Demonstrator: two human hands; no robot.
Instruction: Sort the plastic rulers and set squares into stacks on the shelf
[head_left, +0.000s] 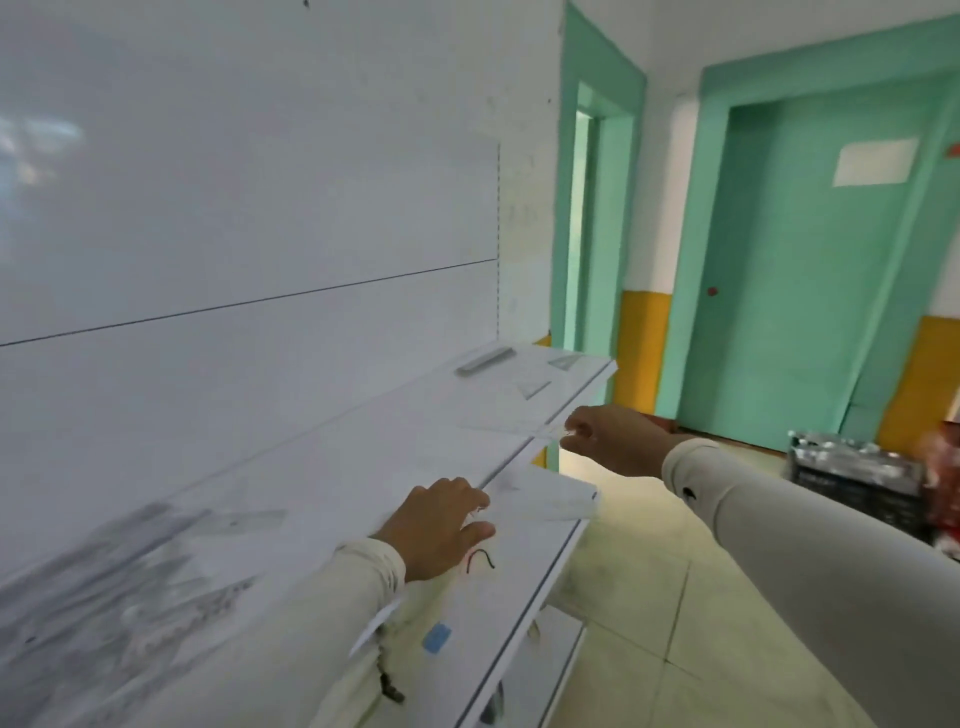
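A white shelf (363, 457) runs from lower left to the far right. My right hand (613, 439) pinches a clear set square (506, 426) at the shelf's front edge. My left hand (441, 525) grips another clear plastic piece (545, 499) that juts out past the edge. A stack of clear rulers (485, 359) lies at the far end, with two small set squares (535, 388) (563, 361) beside it. A blurred heap of clear rulers and set squares (104, 587) covers the near left of the shelf.
A white back panel (249, 234) rises behind the shelf. A lower shelf (561, 634) shows beneath. Green doors (810, 280) and a tiled floor (701, 597) lie to the right, with a dark crate (852, 478) against the wall.
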